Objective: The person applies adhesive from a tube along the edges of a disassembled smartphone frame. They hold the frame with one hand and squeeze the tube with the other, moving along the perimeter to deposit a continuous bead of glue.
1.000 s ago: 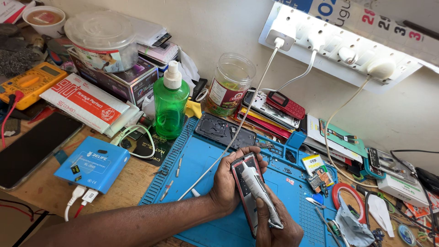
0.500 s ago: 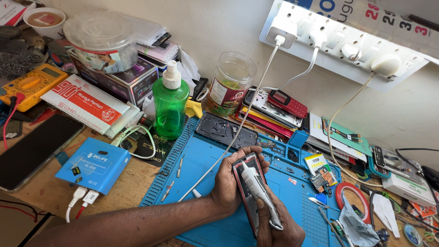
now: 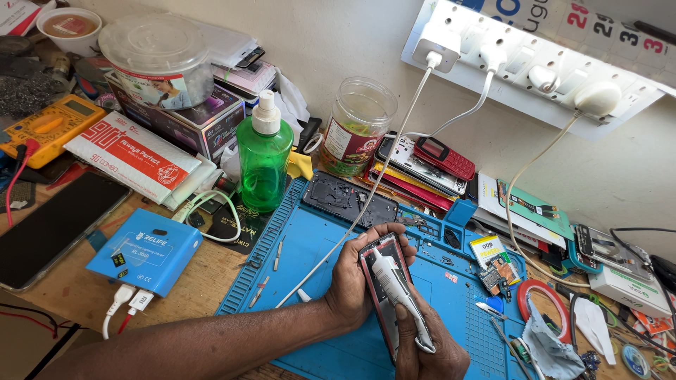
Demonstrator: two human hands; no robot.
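Far off to the left of my grip a yellow multimeter (image 3: 44, 128) lies on the bench, with a dark phone (image 3: 53, 226) face up nearer to me. Closer in, still left of my hands, sits a blue box (image 3: 144, 250) with white plugs in its near edge, and up from it a green spray bottle (image 3: 263, 160) stands upright at the edge of the blue work mat (image 3: 310, 243).

My left hand (image 3: 359, 278) is wrapped around the opened phone (image 3: 380, 264), fingers curled over its top end and thumb along its side, holding it tilted above the mat. Just to the right, my right hand (image 3: 429, 345) is closed on a white tube (image 3: 398, 295), whose nozzle rests against the inside of the phone near the top.

Beyond my grip a clear jar (image 3: 358, 127) stands by the wall. To the right lie a red tape roll (image 3: 539, 309) and small loose parts.
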